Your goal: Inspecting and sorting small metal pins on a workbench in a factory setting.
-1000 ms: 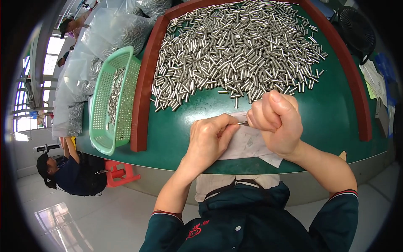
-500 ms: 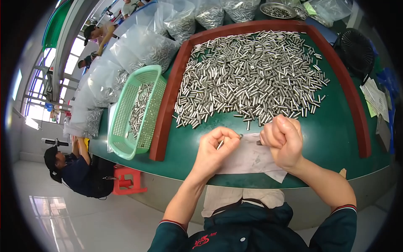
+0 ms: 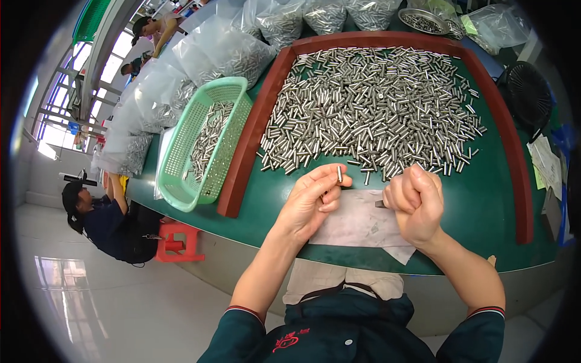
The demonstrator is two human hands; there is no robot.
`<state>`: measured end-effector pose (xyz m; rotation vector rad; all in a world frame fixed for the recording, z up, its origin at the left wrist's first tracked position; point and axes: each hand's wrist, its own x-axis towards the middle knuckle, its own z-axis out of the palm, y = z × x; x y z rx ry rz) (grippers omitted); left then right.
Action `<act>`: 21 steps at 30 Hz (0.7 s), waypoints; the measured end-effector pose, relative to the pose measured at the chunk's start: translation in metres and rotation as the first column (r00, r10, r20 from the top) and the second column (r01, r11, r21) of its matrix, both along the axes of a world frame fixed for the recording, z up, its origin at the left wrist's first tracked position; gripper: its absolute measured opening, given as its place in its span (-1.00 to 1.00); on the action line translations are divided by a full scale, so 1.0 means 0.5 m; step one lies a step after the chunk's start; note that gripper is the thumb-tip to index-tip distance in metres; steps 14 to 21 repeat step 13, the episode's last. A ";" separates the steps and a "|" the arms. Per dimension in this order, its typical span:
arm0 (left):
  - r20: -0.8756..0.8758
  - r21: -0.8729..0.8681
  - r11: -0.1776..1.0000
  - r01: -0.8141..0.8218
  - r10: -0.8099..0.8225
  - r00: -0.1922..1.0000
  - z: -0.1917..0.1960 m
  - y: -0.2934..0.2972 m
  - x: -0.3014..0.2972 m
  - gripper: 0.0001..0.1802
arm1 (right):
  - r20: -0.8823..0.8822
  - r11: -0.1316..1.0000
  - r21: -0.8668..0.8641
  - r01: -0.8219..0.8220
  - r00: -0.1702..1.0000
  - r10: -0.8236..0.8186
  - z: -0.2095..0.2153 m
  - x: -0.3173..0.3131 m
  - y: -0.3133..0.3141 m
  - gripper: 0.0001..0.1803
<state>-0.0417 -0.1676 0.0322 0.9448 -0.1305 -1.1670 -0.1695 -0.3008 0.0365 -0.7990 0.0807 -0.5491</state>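
Between the thumb and fingers of my left hand (image 3: 310, 202), a short shiny metal pin (image 3: 339, 175) stands nearly upright. My right hand (image 3: 417, 204) is closed in a fist, thumb on top. From its left side pokes the blunt end of a dark grey piece (image 3: 380, 204); the rest of it is hidden in the fist. Under and between both hands lies a stained whitish cloth (image 3: 357, 225). Just beyond them spreads a large heap of loose metal pins (image 3: 375, 112) on the green tabletop (image 3: 475, 212).
A red-brown frame (image 3: 245, 154) borders the heap on three sides. Left of it stands a light green basket (image 3: 171, 158) with pins inside. Bags of pins (image 3: 239, 54), a metal dish (image 3: 433, 13) and a black fan (image 3: 528, 91) line the edges. Another person (image 3: 100, 221) sits at left.
The pin in my left hand has come into clear view, turned upright, as the fingers rolled upward. My right fist keeps its grip. The whole view has shifted slightly.
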 end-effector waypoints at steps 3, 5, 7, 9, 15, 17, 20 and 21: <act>0.066 0.045 0.999 -0.020 0.017 0.998 0.019 -0.012 -0.012 -0.84 | 0.005 1.000 0.008 0.009 1.000 -0.010 -0.003 -0.001 -0.004 -0.55; -0.061 -0.010 0.999 -0.030 0.030 0.998 0.020 -0.009 -0.009 -0.80 | 0.002 1.000 0.006 0.001 1.000 -0.001 0.001 -0.002 -0.003 -0.55; 0.141 -0.013 0.997 0.074 -0.071 0.987 0.013 -0.007 0.002 -0.76 | -0.006 1.000 0.003 0.005 1.000 -0.005 0.002 -0.002 -0.002 -0.55; 0.636 0.220 0.975 0.042 -0.176 0.751 0.015 -0.019 0.000 -0.82 | -0.014 1.000 -0.003 0.003 1.000 -0.003 0.004 -0.002 -0.003 -0.54; 0.897 0.427 0.901 -0.076 -0.410 0.165 0.023 -0.041 -0.008 -0.85 | -0.010 1.000 0.012 -0.011 1.000 0.011 0.000 0.000 -0.008 -0.53; 0.897 0.427 0.901 -0.076 -0.410 0.165 0.023 -0.041 -0.008 -0.85 | -0.010 1.000 0.012 -0.011 1.000 0.011 0.000 0.000 -0.008 -0.53; 0.897 0.427 0.901 -0.076 -0.410 0.165 0.023 -0.041 -0.008 -0.85 | -0.010 1.000 0.012 -0.011 1.000 0.011 0.000 0.000 -0.008 -0.53; 0.897 0.427 0.901 -0.076 -0.410 0.165 0.023 -0.041 -0.008 -0.85 | -0.010 1.000 0.012 -0.011 1.000 0.011 0.000 0.000 -0.008 -0.53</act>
